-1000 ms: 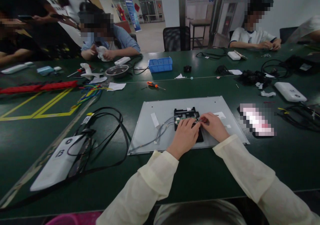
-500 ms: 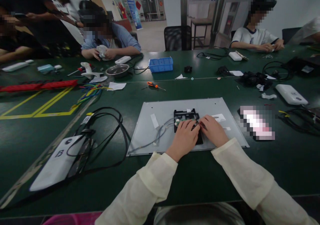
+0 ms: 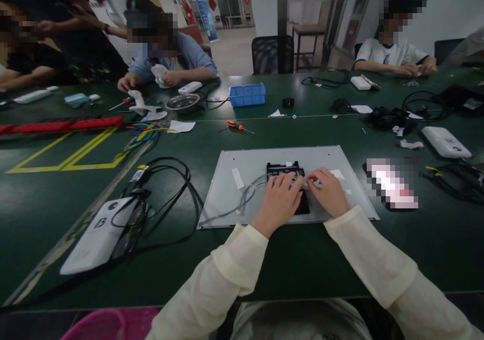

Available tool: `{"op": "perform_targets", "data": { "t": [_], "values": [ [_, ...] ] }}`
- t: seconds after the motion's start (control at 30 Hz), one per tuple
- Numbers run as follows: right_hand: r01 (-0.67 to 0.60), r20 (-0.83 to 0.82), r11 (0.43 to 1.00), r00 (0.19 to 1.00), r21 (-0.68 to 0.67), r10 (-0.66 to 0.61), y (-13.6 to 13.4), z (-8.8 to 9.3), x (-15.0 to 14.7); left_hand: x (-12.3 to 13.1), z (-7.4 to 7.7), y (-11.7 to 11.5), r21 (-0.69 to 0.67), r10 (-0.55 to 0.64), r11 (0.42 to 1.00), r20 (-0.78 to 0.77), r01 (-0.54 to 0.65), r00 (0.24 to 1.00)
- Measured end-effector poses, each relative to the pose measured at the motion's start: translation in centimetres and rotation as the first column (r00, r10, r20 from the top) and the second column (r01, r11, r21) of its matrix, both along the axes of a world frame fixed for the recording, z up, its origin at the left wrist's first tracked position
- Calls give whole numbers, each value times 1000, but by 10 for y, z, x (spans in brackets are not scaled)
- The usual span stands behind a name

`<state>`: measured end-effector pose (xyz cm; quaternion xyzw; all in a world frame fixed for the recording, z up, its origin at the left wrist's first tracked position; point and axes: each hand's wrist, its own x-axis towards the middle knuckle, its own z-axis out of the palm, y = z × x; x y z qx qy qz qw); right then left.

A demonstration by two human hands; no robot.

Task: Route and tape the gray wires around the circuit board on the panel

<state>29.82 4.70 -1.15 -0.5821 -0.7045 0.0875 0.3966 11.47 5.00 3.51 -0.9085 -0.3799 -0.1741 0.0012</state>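
Note:
A black plastic housing [image 3: 303,206] with a small circuit board lies on a light grey panel [image 3: 215,178]. My left hand [image 3: 279,196] is draped over the housing, its fingers curled on it and covering much of the board. Just right of the housing, my right hand [image 3: 327,191] is closed in a pinch above the panel. What sits between those fingertips is too small to make out. Grey cables [image 3: 247,196] run from the housing leftward across the panel to its lower left corner.
A white power bank [image 3: 100,236] with looped black cables lies left of the panel, a blurred-out phone [image 3: 391,183] to its right. Beyond are an orange screwdriver [image 3: 235,125], a blue basket [image 3: 247,95] and a metal bowl [image 3: 182,103]. Other people sit across the table.
My right hand has shifted slightly right, opening a small gap from my left hand. My left hand stays on the housing. The whole view has tilted a little.

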Motion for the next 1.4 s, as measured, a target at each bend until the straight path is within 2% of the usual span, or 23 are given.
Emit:
{"op": "perform_targets", "data": {
  "t": [0.13, 0.2, 0.3, 0.4, 0.53, 0.7, 0.93, 1.03, 1.1, 1.17, 1.27, 1.33, 1.4],
  "values": [
    [-6, 14, 1000, 1000, 24, 6, -3, 4, -3, -33, 22, 23, -98, 179, 981, 117, -168, 977],
    [-11, 8, 999, 1000, 37, 11, -4, 5, -5, -58, 26, 41, -188, 275, 952, 187, -240, 943],
    [-23, -1, 998, 1000, 58, 23, -7, 7, -8, -93, 16, 68, -251, 379, 915, 257, -317, 889],
    [-32, 4, 998, 999, 61, 32, -9, 8, -11, -115, -5, 88, -305, 463, 870, 242, -387, 853],
    [-43, -4, 998, 999, 45, 43, -10, 8, -10, -123, -27, 97, -375, 475, 843, 179, -386, 862],
    [-60, 8, 997, 998, 48, 60, -10, 8, -11, -122, -31, 99, -347, 454, 858, 167, -379, 875],
    [-96, 41, 994, 995, 52, 94, -14, 13, -17, -128, -23, 98, -251, 431, 888, 160, -385, 888],
    [-107, 54, 993, 993, 40, 105, -16, 14, -19, -132, -10, 93, -222, 465, 880, 220, -421, 857],
    [-115, 55, 993, 992, 40, 113, -17, 14, -19, -137, 2, 90, -227, 487, 872, 323, -434, 811],
    [-120, 55, 991, 992, 56, 117, -16, 13, -19, -142, 14, 86, -289, 473, 880, 475, -376, 742],
    [-127, 59, 987, 991, 98, 121, -15, 13, -19, -148, 28, 81, -427, 439, 887, 663, -175, 607],
    [-137, 69, 982, 989, 128, 129, -15, 14, -19, -150, 32, 79, -525, 472, 848, 687, -71, 553],
    [-155, 86, 977, 986, 148, 143, -17, 16, -22, -149, 33, 76, -626, 523, 780, 633, -20, 571]
  ]
}}
